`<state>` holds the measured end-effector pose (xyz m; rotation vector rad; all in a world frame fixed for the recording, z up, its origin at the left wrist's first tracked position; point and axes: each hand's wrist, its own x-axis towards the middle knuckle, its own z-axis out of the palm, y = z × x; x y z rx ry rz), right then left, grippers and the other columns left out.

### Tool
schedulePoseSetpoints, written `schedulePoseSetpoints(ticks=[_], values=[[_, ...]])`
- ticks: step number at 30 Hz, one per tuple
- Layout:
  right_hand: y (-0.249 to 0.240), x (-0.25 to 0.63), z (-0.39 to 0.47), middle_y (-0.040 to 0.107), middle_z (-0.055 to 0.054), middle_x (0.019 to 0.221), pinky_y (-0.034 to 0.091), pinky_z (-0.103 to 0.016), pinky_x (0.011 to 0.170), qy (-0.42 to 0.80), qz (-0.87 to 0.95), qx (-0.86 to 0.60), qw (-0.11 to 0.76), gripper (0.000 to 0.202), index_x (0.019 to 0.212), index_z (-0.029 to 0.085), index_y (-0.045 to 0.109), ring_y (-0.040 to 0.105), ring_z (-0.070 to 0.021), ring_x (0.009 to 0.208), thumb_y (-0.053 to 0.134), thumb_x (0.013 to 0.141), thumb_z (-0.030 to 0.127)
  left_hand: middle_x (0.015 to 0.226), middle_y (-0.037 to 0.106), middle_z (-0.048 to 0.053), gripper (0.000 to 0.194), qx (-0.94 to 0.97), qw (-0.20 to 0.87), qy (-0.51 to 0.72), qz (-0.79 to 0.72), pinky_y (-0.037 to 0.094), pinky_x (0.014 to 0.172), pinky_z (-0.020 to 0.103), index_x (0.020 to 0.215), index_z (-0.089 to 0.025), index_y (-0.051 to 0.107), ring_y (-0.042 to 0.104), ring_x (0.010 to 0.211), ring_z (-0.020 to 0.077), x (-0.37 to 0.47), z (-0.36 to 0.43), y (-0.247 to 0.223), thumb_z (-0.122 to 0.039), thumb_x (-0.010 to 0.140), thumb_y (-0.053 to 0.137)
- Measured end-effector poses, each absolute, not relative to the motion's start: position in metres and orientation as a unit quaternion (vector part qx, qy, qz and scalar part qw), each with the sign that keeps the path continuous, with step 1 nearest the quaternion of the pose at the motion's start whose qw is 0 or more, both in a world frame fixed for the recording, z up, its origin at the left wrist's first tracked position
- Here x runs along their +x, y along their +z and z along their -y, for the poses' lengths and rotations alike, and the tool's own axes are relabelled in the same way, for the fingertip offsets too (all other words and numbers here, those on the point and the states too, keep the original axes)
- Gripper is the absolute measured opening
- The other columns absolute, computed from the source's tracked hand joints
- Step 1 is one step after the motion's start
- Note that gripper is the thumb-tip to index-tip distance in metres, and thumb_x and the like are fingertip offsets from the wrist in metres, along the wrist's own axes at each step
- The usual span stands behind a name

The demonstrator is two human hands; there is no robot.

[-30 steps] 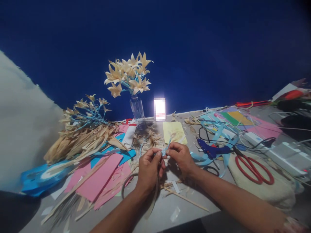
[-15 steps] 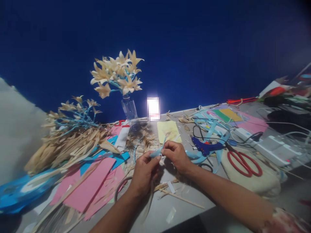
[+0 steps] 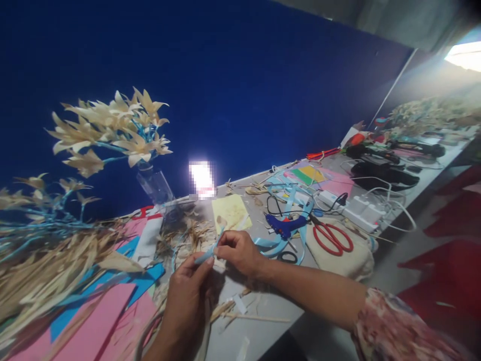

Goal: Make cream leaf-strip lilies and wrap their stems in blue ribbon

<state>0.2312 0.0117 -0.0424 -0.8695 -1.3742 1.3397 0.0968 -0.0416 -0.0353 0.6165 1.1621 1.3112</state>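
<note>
A narrow light-blue strip (image 3: 205,255) runs between my two hands, above the table's near part. My left hand (image 3: 190,281) pinches its lower left end between thumb and fingers. The fingertips of my right hand (image 3: 236,250) are closed on the strip's upper part, close to my left thumb. A small pale, dry tip (image 3: 221,220) shows just above my right fingers, in front of a yellow sheet (image 3: 237,210). The curled fingers hide part of what is held.
A clear vase (image 3: 156,188) bears cream flowers (image 3: 112,130). Dry husks (image 3: 67,265) and pink paper (image 3: 99,321) lie left. To the right are a blue glue gun (image 3: 285,225), red-handled scissors (image 3: 332,238) on folded cloth (image 3: 338,260), and a white power strip (image 3: 361,213).
The view has turned right, so the table's things and both hands appear further left. More of the right side shows. Both hands keep their grip on the blue strip.
</note>
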Motion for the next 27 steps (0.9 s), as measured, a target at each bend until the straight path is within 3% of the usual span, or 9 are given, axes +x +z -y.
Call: schedulePoseSetpoints(ticks=[4, 8, 12, 16, 18, 20, 22, 27], values=[[-0.037, 0.233, -0.01, 0.065, 0.002, 0.065, 0.039, -0.023, 0.057, 0.609, 0.546, -0.325, 0.474, 0.017, 0.076, 0.017, 0.068, 0.048, -0.0099, 0.055, 0.067, 0.072, 0.033, 0.047, 0.039, -0.011, 0.041, 0.246, 0.635, 0.556, -0.476, 0.022, 0.033, 0.01, 0.081, -0.015, 0.063, 0.03, 0.038, 0.0022, 0.094, 0.04, -0.028, -0.03, 0.054, 0.091], [-0.016, 0.248, -0.021, 0.067, 0.001, 0.068, 0.042, -0.024, 0.058, 0.585, 0.573, -0.325, 0.474, 0.024, 0.087, 0.016, 0.07, 0.052, -0.0101, 0.056, 0.068, 0.074, 0.036, 0.051, 0.043, -0.009, 0.038, 0.245, 0.676, 0.552, -0.422, 0.018, 0.031, 0.008, 0.073, -0.017, 0.054, 0.025, 0.038, 0.0006, 0.088, 0.039, -0.024, -0.029, 0.061, 0.089], [0.019, 0.3, -0.028, 0.067, -0.001, 0.07, 0.044, -0.025, 0.063, 0.377, 0.714, -0.396, 0.437, 0.016, 0.078, 0.017, 0.069, 0.059, -0.0142, 0.065, 0.064, 0.081, 0.032, 0.053, 0.043, -0.009, 0.041, 0.223, 0.707, 0.547, -0.39, 0.02, 0.031, 0.007, 0.07, -0.019, 0.047, 0.025, 0.038, 0.0005, 0.085, 0.037, -0.027, -0.026, 0.066, 0.087], [0.023, 0.369, -0.023, 0.071, -0.006, 0.088, 0.043, -0.031, 0.076, 0.065, 0.812, -0.512, 0.272, 0.017, 0.089, 0.017, 0.071, 0.062, -0.0196, 0.082, 0.054, 0.089, 0.016, 0.053, 0.045, -0.008, 0.039, 0.218, 0.718, 0.538, -0.383, 0.019, 0.03, 0.007, 0.072, -0.018, 0.049, 0.028, 0.038, 0.0007, 0.088, 0.039, -0.029, -0.023, 0.065, 0.087], [0.007, 0.395, -0.021, 0.07, -0.012, 0.102, 0.044, -0.033, 0.081, -0.014, 0.827, -0.541, 0.15, 0.029, 0.103, 0.015, 0.071, 0.06, -0.0247, 0.097, 0.055, 0.081, 0.004, 0.052, 0.044, -0.008, 0.038, 0.223, 0.739, 0.511, -0.378, 0.019, 0.031, 0.007, 0.072, -0.017, 0.051, 0.025, 0.036, -0.0006, 0.089, 0.041, -0.029, -0.026, 0.066, 0.087], [-0.013, 0.411, -0.021, 0.066, -0.014, 0.11, 0.043, -0.034, 0.085, -0.047, 0.841, -0.534, 0.071, 0.046, 0.116, 0.014, 0.068, 0.057, -0.0261, 0.101, 0.055, 0.075, -0.002, 0.051, 0.043, -0.009, 0.038, 0.23, 0.753, 0.492, -0.372, 0.018, 0.031, 0.007, 0.073, -0.017, 0.051, 0.022, 0.035, -0.0015, 0.09, 0.042, -0.03, -0.029, 0.068, 0.087], [-0.032, 0.416, -0.023, 0.064, -0.014, 0.113, 0.042, -0.035, 0.087, -0.052, 0.85, -0.523, 0.051, 0.052, 0.124, 0.015, 0.065, 0.056, -0.026, 0.101, 0.054, 0.076, -0.001, 0.052, 0.044, -0.009, 0.039, 0.23, 0.753, 0.492, -0.373, 0.017, 0.031, 0.007, 0.072, -0.017, 0.051, 0.022, 0.036, -0.0016, 0.089, 0.042, -0.031, -0.028, 0.068, 0.087], [-0.053, 0.416, -0.032, 0.062, -0.016, 0.119, 0.04, -0.039, 0.085, -0.06, 0.839, -0.537, 0.067, 0.038, 0.12, 0.02, 0.069, 0.055, -0.0291, 0.101, 0.056, 0.086, 0.01, 0.054, 0.043, -0.009, 0.04, 0.221, 0.735, 0.512, -0.385, 0.019, 0.031, 0.007, 0.07, -0.017, 0.048, 0.026, 0.038, -0.0002, 0.086, 0.037, -0.035, -0.023, 0.067, 0.087]])
